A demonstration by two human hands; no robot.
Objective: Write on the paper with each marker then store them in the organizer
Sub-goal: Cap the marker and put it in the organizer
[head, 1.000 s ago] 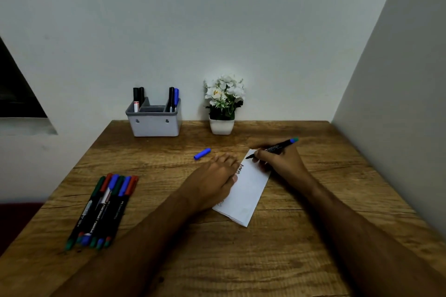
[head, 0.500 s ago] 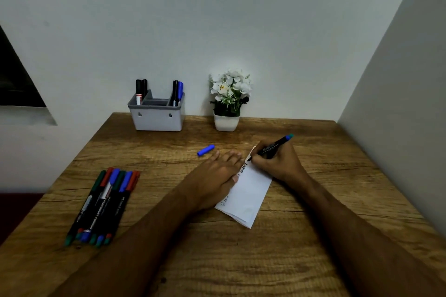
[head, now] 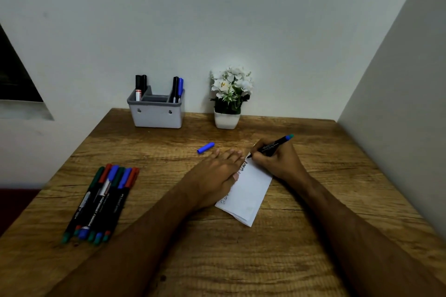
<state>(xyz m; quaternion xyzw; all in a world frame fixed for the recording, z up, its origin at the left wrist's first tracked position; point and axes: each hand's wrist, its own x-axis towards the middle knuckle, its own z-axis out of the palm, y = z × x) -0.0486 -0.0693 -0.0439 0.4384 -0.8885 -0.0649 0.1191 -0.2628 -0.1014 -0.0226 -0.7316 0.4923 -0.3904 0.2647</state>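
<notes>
Since a second ago the right hand (head: 277, 160) has drawn the marker (head: 270, 146) in closer, and its tip now sits at the far corner of the paper (head: 251, 190) instead of lying flatter beyond it; the left hand (head: 217, 171) has kept its place. The right fingers are curled and pinch the marker's black barrel near the tip, the blue-green end tilted up and away to the right. The left hand lies palm down with its fingers straight and close together, pressing the left edge of the paper onto the counter (head: 241, 260).

The paper is a white folded sheet, long and narrow, set at a slant; dark handwriting runs along its left edge, partly covered by the left hand and too small to read. The counter is rough-grained brown wood. A short blue cap (head: 205, 147) lies loose on it just beyond the left fingertips.

At the left, a row of loose markers (head: 101, 202) lies side by side, black barrels with green, red and blue caps; their exact count is hard to tell. At the back stands the organizer (head: 156, 113), a grey plastic box with compartments, with dark markers upright at both ends. Beside it is a small flower pot (head: 226, 119), white and square, with white blooms.
</notes>
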